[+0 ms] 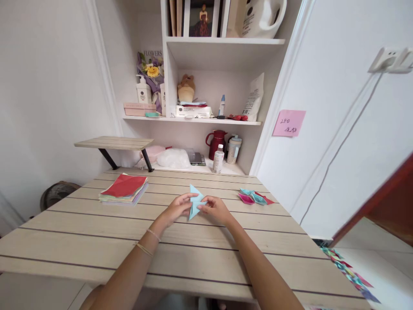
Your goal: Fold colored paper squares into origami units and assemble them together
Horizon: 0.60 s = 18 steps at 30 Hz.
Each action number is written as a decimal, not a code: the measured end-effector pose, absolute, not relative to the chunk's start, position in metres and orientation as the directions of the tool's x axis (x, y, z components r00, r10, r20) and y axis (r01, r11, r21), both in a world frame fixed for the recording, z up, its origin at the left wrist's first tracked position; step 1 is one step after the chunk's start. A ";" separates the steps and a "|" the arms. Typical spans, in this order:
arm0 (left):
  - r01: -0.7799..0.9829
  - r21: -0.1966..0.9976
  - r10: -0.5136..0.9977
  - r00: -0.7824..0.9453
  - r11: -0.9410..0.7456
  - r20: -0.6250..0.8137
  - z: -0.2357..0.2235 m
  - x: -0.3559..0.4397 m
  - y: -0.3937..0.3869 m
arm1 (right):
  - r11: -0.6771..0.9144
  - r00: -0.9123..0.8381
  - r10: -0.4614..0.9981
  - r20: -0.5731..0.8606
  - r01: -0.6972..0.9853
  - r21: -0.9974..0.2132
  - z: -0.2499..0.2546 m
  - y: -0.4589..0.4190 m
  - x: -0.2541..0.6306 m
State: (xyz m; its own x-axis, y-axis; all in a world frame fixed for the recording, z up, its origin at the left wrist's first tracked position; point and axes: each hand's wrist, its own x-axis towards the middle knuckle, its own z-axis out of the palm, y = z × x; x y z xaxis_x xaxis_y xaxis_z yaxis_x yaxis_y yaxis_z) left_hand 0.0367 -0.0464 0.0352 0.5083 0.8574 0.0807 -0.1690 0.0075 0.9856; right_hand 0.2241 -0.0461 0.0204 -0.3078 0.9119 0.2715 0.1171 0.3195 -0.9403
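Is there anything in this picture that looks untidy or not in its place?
The red sheet lies askew on the paper stack, whose edges do not match. Colourful paper pieces crowd the floor right of the table, which looks untidy.

The wood-toned table (97,241) is crossed by dark grooves. I can see a stack of coloured paper (125,187), red sheet uppermost, on its left, and a cluster of folded paper boats (247,199) on its right. Behind, the low white shelf (231,170) carries a clear plastic bag (174,158), a labelled bottle (218,159), a dark-red jug (218,145) and a lidded tumbler (234,150).
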 end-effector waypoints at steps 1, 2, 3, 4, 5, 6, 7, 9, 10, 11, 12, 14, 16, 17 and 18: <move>-0.162 0.987 0.862 0.501 0.007 0.076 0.034 0.037 -0.046 | 0.310 -0.277 0.922 0.272 0.106 -0.945 0.019 -0.045 0.223; -0.155 0.988 0.864 0.498 0.000 0.078 0.033 0.038 -0.046 | 0.302 -0.252 0.929 0.272 0.088 -0.949 0.017 -0.044 0.222; -0.151 0.988 0.863 0.498 -0.013 0.088 0.032 0.039 -0.046 | 0.294 -0.233 0.934 0.272 0.064 -0.954 0.016 -0.043 0.222; -0.150 0.988 0.860 0.499 -0.032 0.103 0.031 0.039 -0.046 | 0.286 -0.221 0.937 0.271 0.038 -0.957 0.016 -0.043 0.221; -0.153 0.987 0.858 0.498 -0.052 0.122 0.030 0.040 -0.045 | 0.277 -0.215 0.939 0.269 0.009 -0.961 0.016 -0.043 0.222; -0.160 0.984 0.858 0.493 -0.072 0.143 0.028 0.041 -0.045 | 0.267 -0.210 0.941 0.265 -0.020 -0.963 0.016 -0.042 0.222; -0.171 0.981 0.859 0.486 -0.088 0.162 0.027 0.042 -0.044 | 0.257 -0.207 0.943 0.261 -0.046 -0.965 0.016 -0.042 0.222; -0.198 0.974 0.864 0.465 -0.109 0.191 0.026 0.042 -0.043 | 0.238 -0.206 0.946 0.252 -0.090 -0.967 0.017 -0.042 0.224; -0.213 0.971 0.870 0.451 -0.112 0.200 0.026 0.043 -0.042 | 0.231 -0.205 0.947 0.249 -0.107 -0.967 0.017 -0.042 0.224; -0.229 0.967 0.876 0.438 -0.111 0.204 0.026 0.043 -0.042 | 0.225 -0.202 0.948 0.246 -0.121 -0.967 0.017 -0.042 0.225; -0.243 0.964 0.882 0.425 -0.107 0.205 0.026 0.043 -0.042 | 0.221 -0.201 0.949 0.244 -0.132 -0.966 0.017 -0.041 0.225; -0.269 0.958 0.895 0.399 -0.095 0.200 0.028 0.044 -0.043 | 0.214 -0.194 0.951 0.240 -0.147 -0.966 0.017 -0.040 0.225; -0.285 0.956 0.905 0.385 -0.072 0.183 0.029 0.045 -0.044 | 0.205 -0.187 0.954 0.233 -0.158 -0.966 0.015 -0.038 0.225; -0.285 0.956 0.909 0.379 -0.062 0.172 0.029 0.045 -0.044 | 0.200 -0.185 0.956 0.230 -0.164 -0.966 0.015 -0.038 0.225; -0.280 0.959 0.913 0.374 -0.053 0.160 0.028 0.046 -0.044 | 0.194 -0.183 0.957 0.224 -0.167 -0.967 0.014 -0.038 0.224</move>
State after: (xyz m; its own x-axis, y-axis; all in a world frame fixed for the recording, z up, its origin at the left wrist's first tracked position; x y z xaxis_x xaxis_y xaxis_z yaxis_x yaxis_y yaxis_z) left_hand 0.0456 -0.0443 0.0283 0.3743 0.9134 0.1600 -0.2798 -0.0532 0.9586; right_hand 0.2243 -0.0383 0.0142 -0.1833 0.9571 0.2243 -0.1674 0.1944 -0.9665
